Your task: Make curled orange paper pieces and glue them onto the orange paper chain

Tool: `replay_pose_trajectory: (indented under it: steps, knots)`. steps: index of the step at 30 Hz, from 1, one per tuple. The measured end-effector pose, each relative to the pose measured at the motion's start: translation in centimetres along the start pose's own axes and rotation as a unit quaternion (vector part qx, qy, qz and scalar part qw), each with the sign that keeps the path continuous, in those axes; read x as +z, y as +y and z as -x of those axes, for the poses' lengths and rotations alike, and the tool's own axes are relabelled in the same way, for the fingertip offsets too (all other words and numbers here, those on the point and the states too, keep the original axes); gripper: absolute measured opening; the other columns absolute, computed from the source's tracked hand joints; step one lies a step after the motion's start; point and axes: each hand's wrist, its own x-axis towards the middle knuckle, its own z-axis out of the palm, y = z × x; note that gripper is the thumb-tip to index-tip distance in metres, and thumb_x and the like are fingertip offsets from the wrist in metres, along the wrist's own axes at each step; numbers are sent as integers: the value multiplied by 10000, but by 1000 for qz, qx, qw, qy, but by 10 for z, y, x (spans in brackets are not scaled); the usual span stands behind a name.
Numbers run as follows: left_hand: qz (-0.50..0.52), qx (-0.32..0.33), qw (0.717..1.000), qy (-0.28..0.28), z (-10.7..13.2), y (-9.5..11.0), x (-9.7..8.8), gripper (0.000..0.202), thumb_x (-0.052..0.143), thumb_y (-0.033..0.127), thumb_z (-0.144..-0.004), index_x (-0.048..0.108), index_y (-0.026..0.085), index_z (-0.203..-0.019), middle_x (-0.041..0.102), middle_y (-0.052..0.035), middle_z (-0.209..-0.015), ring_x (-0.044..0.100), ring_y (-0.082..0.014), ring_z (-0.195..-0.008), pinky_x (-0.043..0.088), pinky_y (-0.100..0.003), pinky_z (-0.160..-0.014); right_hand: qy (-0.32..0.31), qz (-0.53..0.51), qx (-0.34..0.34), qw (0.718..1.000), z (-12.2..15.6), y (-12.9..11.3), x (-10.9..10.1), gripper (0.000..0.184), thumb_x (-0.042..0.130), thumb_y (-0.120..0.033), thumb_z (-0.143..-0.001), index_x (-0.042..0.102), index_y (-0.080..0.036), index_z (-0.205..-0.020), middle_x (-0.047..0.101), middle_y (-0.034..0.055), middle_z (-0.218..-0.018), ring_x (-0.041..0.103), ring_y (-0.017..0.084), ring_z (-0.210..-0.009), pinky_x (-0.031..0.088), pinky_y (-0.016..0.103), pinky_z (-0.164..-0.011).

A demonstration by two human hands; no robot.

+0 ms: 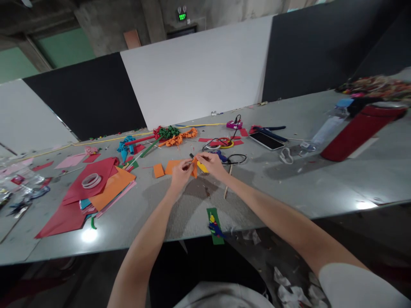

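Both hands meet over the middle of the table around a small folded piece of orange paper (195,168). My left hand (181,172) pinches its left side, and my right hand (210,164) grips its upper right edge. Flat on the table behind my left hand lies an orange paper strip (171,166), with a smaller orange rectangle (158,170) to its left. A blue and yellow tool, seemingly a glue gun (218,155), rests just beyond my right hand, partly hidden by it. A thin wooden stick (228,182) lies beneath my right wrist.
Paper flowers in green (169,133) and orange (180,139) lie behind the hands. Red sheets (73,214) and a tape roll (91,180) are at left. A phone (266,140), a plastic bottle (329,126) and a red flask (358,132) stand or lie at right.
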Motion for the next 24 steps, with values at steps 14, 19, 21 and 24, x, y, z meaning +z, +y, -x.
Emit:
replay_pose_trajectory:
  steps: [14,19,21,24]
  knots:
    - [-75,117,990,-17,3,5,-3,358,536,377,-1000,714,190,-1247,775,-132,-1088,733,-190,-902,554,-291,-837,1,12,-28,1000,2,-1,0,320,643,-480,-878,790,-196,-876,750,48,-834,648,203,-755,487,310,-701]
    - [-99,142,984,-31,1,0,-4,355,513,332,-1010,716,196,-1267,763,-144,-1156,740,-210,-941,578,-325,-872,7,16,-33,999,2,0,1,290,646,-447,-872,796,-200,-861,738,40,-806,642,197,-742,483,304,-698]
    - [-117,156,980,-39,0,-2,-6,361,497,309,-1014,710,189,-1279,761,-147,-1162,737,-210,-946,579,-323,-873,12,20,-31,999,2,0,1,282,643,-435,-870,796,-200,-848,730,37,-788,634,193,-733,475,301,-692]
    - [-143,173,972,-64,-1,-4,-10,382,471,267,-1019,677,187,-1330,759,-149,-1154,727,-201,-944,571,-316,-880,11,24,-22,999,3,-2,2,289,632,-434,-871,792,-196,-838,727,37,-779,625,192,-728,467,299,-684]
